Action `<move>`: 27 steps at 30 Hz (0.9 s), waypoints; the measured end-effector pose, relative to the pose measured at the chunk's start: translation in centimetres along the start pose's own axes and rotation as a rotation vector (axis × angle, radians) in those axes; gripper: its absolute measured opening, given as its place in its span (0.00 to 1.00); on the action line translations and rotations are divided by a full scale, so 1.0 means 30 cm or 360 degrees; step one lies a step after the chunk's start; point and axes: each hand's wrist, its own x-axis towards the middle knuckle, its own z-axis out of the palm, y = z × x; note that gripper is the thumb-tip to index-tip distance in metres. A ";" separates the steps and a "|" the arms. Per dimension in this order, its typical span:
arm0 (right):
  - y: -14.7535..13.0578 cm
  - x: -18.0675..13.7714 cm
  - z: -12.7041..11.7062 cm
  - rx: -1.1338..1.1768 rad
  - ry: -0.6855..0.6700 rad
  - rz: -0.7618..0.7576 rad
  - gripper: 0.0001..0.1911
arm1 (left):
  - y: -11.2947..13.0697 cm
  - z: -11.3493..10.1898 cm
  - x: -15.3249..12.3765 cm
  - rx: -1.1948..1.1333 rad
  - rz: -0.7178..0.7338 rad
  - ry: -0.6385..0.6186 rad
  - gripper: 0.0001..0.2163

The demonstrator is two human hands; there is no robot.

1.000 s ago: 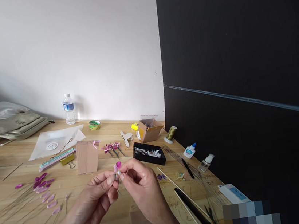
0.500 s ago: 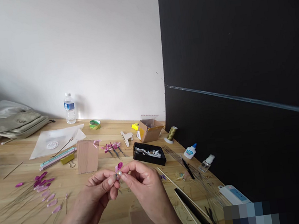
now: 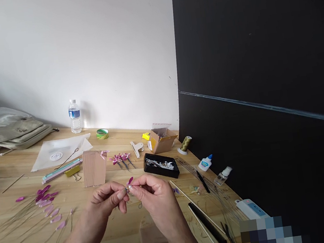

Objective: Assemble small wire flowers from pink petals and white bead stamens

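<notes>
Two hands meet at the middle of the view, and between their pinched fingertips sits one small pink petal piece (image 3: 129, 183) with a pale bead at its base and a thin wire stem trailing down. The left hand (image 3: 107, 202) has thumb and forefinger closed on it from nine o'clock; the right hand (image 3: 157, 198) closes on it from three o'clock, so both grips are shut on the same piece, held just above the surface (image 3: 79, 196). Against the pictures of a second and half a second ago, the petal now sits lower between the fingertips and leans more toward one o'clock, less of it stands free above the fingers, and the hands have dropped a little in the view; that reads as the person turning or pressing the petal at the bead, though the fingertips hide the contact itself. At nine o'clock from the hands lies a spread of loose pink petals on wires (image 3: 45, 200); at eleven o'clock stands a brown card piece (image 3: 94, 168), with a cluster of finished pink flowers (image 3: 121, 158) at twelve o'clock beyond it. A black tray (image 3: 161, 165) lies at one o'clock, a gold thread spool (image 3: 185, 144) and a small cardboard box (image 3: 161, 140) farther out, and a glue bottle (image 3: 205, 163) at two o'clock. A water bottle (image 3: 74, 116) stands by the wall at eleven o'clock.
</notes>
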 end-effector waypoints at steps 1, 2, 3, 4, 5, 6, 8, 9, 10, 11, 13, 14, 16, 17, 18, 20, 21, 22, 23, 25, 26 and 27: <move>-0.002 0.000 0.000 0.0006 0.0006 -0.0009 0.05 | -0.002 -0.003 0.001 0.0043 0.0028 0.0003 0.07; -0.004 0.001 0.000 0.0010 0.0011 -0.0017 0.05 | -0.003 -0.006 0.001 0.0076 0.0050 0.0005 0.07; -0.005 0.001 0.001 0.0012 0.0015 -0.0023 0.05 | -0.004 -0.008 0.000 0.0101 0.0069 0.0010 0.07; -0.007 0.002 0.001 0.0011 0.0019 -0.0026 0.05 | -0.004 -0.009 0.000 0.0122 0.0083 0.0016 0.07; -0.008 0.002 0.001 0.0006 0.0023 -0.0027 0.05 | -0.004 -0.010 0.000 0.0141 0.0095 0.0022 0.07; -0.008 0.003 0.002 -0.0002 0.0029 -0.0026 0.06 | -0.004 -0.010 0.000 0.0163 0.0105 0.0029 0.07; -0.006 0.004 0.003 -0.0019 0.0046 -0.0024 0.06 | -0.004 -0.010 0.001 0.0205 0.0122 0.0038 0.07; -0.004 0.004 0.004 -0.0018 0.0054 -0.0018 0.06 | -0.004 -0.009 0.002 0.0221 0.0127 0.0039 0.07; -0.001 0.004 0.005 -0.0006 0.0058 -0.0007 0.05 | -0.004 -0.009 0.003 0.0231 0.0131 0.0038 0.07; 0.001 0.005 0.006 0.0019 0.0051 0.0009 0.05 | -0.003 -0.009 0.003 0.0239 0.0134 0.0037 0.07; 0.006 0.006 0.009 0.0099 0.0013 0.0054 0.05 | -0.001 -0.009 0.003 0.0257 0.0145 0.0036 0.07; 0.009 0.007 0.009 0.0144 -0.0012 0.0076 0.05 | 0.000 -0.009 0.003 0.0270 0.0147 0.0038 0.07; 0.015 0.011 0.008 0.0208 -0.0048 0.0108 0.05 | 0.002 -0.009 0.003 0.0283 0.0141 0.0044 0.07; 0.018 0.012 0.007 0.0222 -0.0057 0.0119 0.05 | 0.002 -0.009 0.003 0.0280 0.0131 0.0045 0.07; 0.020 0.014 0.004 0.0225 -0.0067 0.0128 0.05 | 0.001 -0.010 0.003 0.0272 0.0117 0.0045 0.07; 0.023 0.016 -0.003 0.0193 -0.0098 0.0147 0.05 | -0.003 -0.010 0.003 0.0241 0.0089 0.0042 0.07; 0.023 0.016 -0.006 0.0158 -0.0112 0.0151 0.04 | -0.005 -0.010 0.003 0.0225 0.0078 0.0039 0.07; 0.022 0.015 -0.010 0.0108 -0.0120 0.0145 0.04 | -0.008 -0.009 0.002 0.0213 0.0071 0.0038 0.07; 0.019 0.013 -0.013 0.0047 -0.0119 0.0132 0.04 | -0.009 -0.008 0.002 0.0204 0.0068 0.0039 0.07; 0.013 0.009 -0.018 -0.0082 -0.0099 0.0101 0.03 | -0.011 -0.006 0.001 0.0208 0.0067 0.0032 0.07; 0.010 0.006 -0.021 -0.0138 -0.0094 0.0090 0.03 | -0.010 -0.005 0.000 0.0218 0.0066 0.0025 0.07; 0.007 0.005 -0.023 -0.0183 -0.0099 0.0085 0.04 | -0.009 -0.005 0.000 0.0230 0.0062 0.0021 0.07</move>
